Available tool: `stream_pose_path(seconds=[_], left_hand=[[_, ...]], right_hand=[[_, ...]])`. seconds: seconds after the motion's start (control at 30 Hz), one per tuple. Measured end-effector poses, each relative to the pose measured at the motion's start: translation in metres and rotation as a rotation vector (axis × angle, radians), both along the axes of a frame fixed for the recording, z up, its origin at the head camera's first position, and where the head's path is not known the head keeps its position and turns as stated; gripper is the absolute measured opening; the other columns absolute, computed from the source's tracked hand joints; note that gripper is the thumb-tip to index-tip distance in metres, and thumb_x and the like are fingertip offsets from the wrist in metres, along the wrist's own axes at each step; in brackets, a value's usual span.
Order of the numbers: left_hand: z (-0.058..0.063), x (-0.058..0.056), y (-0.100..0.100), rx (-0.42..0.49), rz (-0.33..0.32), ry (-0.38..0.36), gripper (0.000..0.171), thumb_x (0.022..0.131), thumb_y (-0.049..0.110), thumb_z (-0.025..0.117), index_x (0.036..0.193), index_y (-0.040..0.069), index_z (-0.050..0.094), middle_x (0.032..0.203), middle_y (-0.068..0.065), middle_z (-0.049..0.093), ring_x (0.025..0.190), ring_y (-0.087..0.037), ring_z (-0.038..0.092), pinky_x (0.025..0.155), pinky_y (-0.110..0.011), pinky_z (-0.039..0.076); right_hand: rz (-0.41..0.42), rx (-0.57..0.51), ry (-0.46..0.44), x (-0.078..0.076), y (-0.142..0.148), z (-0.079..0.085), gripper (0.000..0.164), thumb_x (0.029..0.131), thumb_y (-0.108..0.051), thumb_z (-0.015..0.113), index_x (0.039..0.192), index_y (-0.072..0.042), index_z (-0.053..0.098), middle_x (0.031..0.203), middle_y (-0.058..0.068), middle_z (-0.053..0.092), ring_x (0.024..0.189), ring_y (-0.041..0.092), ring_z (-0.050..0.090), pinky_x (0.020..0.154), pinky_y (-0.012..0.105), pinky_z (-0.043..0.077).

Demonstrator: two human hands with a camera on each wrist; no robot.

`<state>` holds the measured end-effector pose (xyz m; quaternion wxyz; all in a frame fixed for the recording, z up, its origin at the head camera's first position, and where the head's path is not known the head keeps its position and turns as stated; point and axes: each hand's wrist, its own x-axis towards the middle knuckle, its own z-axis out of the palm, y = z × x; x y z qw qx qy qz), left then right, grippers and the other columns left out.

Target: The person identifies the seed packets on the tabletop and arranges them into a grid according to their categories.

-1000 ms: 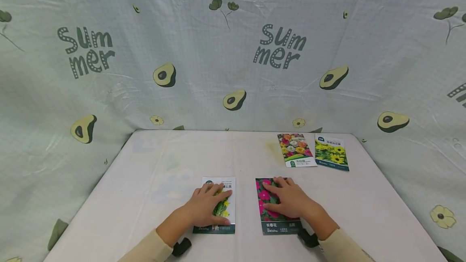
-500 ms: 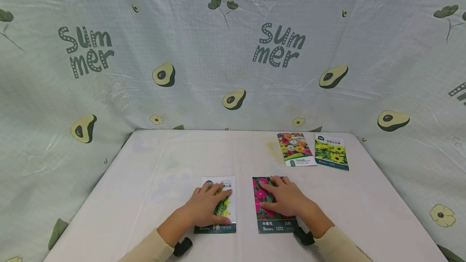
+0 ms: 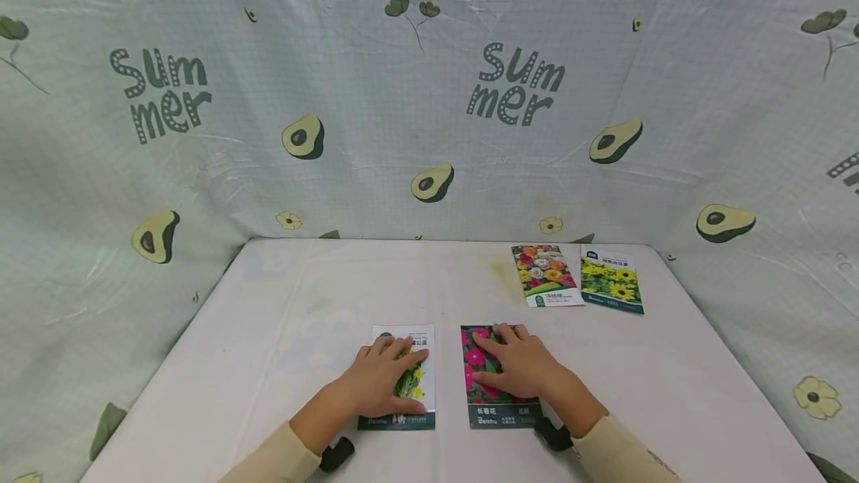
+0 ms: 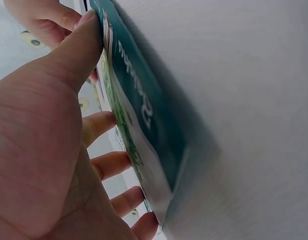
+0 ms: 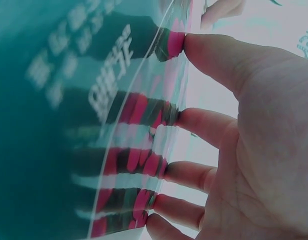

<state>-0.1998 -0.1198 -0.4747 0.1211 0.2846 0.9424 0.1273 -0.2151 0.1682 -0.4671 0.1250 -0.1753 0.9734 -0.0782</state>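
The step in hand looks like positioning two flower-print packets by touch, side by side on the table point(image 3: 302, 393). With 12 o'clock at the far edge, the left hand point(image 3: 382, 375) rests on the white packet point(image 3: 412, 384), its fingers extended and spread, thumb and fingertips on the face, pinching nothing. The right hand point(image 3: 518, 367) lies the same way on the pink packet point(image 3: 475, 358), fingers fanned and the palm raised off it in the right wrist view. The pink packet sits at 3 o'clock of the white one, near but apart, and the two stand roughly parallel.

The next move, if it is a slide, likely calls for light, even pressure, so that the glossy faces neither buckle nor slip; picking one up would need a nail beneath an edge.

The packets seem to be thin containers, but whatever they hold is hidden, and I cannot tell whether they are sealed. Two more lie face up: the mixed-flower packet point(image 3: 546, 276) at about 1 o'clock of the pink one, and the yellow packet point(image 3: 612, 279) at 3 o'clock of that, their near corners seeming to meet.
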Motion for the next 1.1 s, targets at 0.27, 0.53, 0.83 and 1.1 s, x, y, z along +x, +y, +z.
stream_pose_path(seconds=[0.27,0.53,0.83,1.1], left_hand=[[0.0048,0.0011,0.0000,-0.006,0.007,-0.007,0.086,0.085,0.068,0.070,0.156,0.026,0.044,0.163,-0.010,0.037,0.147,-0.043,0.034,0.109,-0.065,0.034],[0.0051,0.0004,-0.0008,-0.009,0.004,-0.008,0.086,0.086,0.068,0.070,0.156,0.026,0.044,0.163,-0.010,0.037,0.146,-0.043,0.034,0.109,-0.065,0.034],[0.0030,-0.0020,-0.0009,0.002,0.003,0.000,0.086,0.085,0.067,0.071,0.156,0.026,0.045,0.162,-0.010,0.038,0.146,-0.044,0.035,0.109,-0.065,0.035],[0.0030,-0.0026,-0.0011,0.002,0.005,-0.008,0.086,0.084,0.068,0.072,0.155,0.026,0.046,0.162,-0.009,0.038,0.145,-0.042,0.035,0.108,-0.064,0.036]], right_hand=[[0.001,0.008,0.001,-0.0014,-0.0042,-0.0010,0.073,0.089,-0.067,0.066,0.152,-0.033,0.051,0.156,0.012,0.045,0.138,0.040,0.042,0.111,0.060,0.042],[0.001,0.003,0.006,-0.0010,-0.0068,0.0001,0.073,0.089,-0.065,0.067,0.152,-0.032,0.051,0.155,0.013,0.045,0.138,0.039,0.042,0.110,0.059,0.042],[-0.022,-0.026,0.036,-0.0021,-0.0077,0.0010,0.071,0.086,-0.065,0.071,0.148,-0.032,0.056,0.149,0.012,0.049,0.131,0.035,0.046,0.107,0.056,0.046],[-0.031,-0.024,0.064,-0.0013,-0.0097,0.0003,0.069,0.085,-0.066,0.072,0.145,-0.033,0.060,0.148,0.010,0.052,0.131,0.034,0.050,0.106,0.055,0.049]])
